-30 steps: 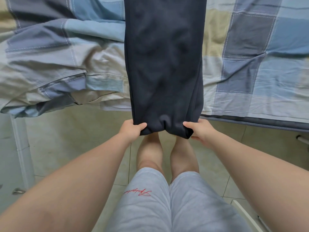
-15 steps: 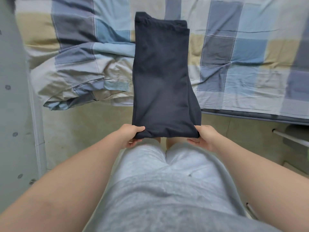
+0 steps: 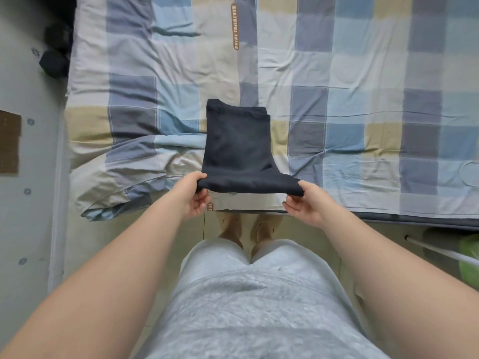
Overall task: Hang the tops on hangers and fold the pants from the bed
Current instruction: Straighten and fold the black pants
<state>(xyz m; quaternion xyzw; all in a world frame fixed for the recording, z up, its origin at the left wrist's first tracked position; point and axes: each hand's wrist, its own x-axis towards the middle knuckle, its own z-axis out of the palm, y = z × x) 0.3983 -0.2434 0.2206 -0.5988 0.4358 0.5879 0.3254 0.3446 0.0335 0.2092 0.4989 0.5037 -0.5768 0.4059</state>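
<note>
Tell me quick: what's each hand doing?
Left hand: closed, pinching the dark pants at the near left corner.
Right hand: closed, pinching the near right corner.

We see dark pants (image 3: 237, 149) made of soft cloth, matt and smooth, with no shine at all. The bed cover (image 3: 350, 104) under them is thin cloth too, in checks, and it looks soft with many small creases and lines of white stitching. Our shorts (image 3: 259, 301) are grey cloth that looks fuzzy and a bit rough. The floor (image 3: 298, 231) is hard tile, smooth with a faint shine. By the right edge a white rod (image 3: 440, 251) looks hard and smooth, and a green thing (image 3: 470, 257) there looks like shiny plastic.
</note>
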